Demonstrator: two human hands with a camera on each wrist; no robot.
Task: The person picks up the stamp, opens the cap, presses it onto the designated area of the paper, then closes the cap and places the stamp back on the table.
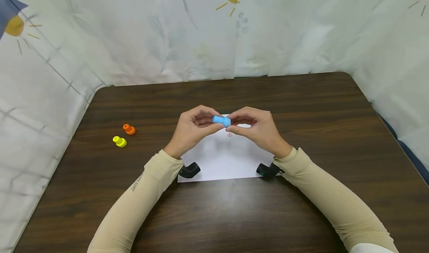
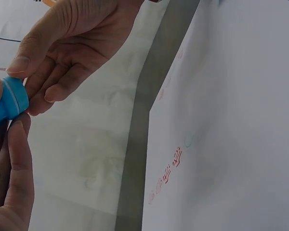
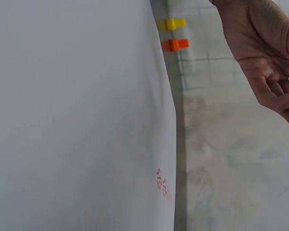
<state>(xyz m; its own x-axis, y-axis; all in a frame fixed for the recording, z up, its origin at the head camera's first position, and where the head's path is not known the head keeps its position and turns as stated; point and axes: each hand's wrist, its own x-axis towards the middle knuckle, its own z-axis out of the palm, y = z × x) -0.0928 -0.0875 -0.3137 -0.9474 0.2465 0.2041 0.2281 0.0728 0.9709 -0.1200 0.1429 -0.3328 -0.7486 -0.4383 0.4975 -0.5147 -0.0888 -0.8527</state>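
Observation:
Above a white sheet of paper [image 1: 226, 160], a small light-blue stamp [image 1: 221, 120] lies sideways between both hands. My left hand [image 1: 196, 128] pinches its narrower handle end between thumb and fingers. From the other side, my right hand [image 1: 258, 128] holds the wider end with thumb and fingertips. In the left wrist view the stamp [image 2: 14, 98] shows a pale seam round its wide end. Small red prints [image 1: 229, 135] mark the paper beneath the hands; the left wrist view shows several red prints [image 2: 172, 163] and a faint green one. The right wrist view does not show the stamp.
Left of the paper, an orange stamp [image 1: 129, 129] and a yellow stamp [image 1: 119, 141] stand on the dark wooden table [image 1: 83, 193]. White patterned curtains [image 1: 151, 40] hang behind the table and along its sides. A black wrist camera [image 1: 189, 170] sits under each forearm.

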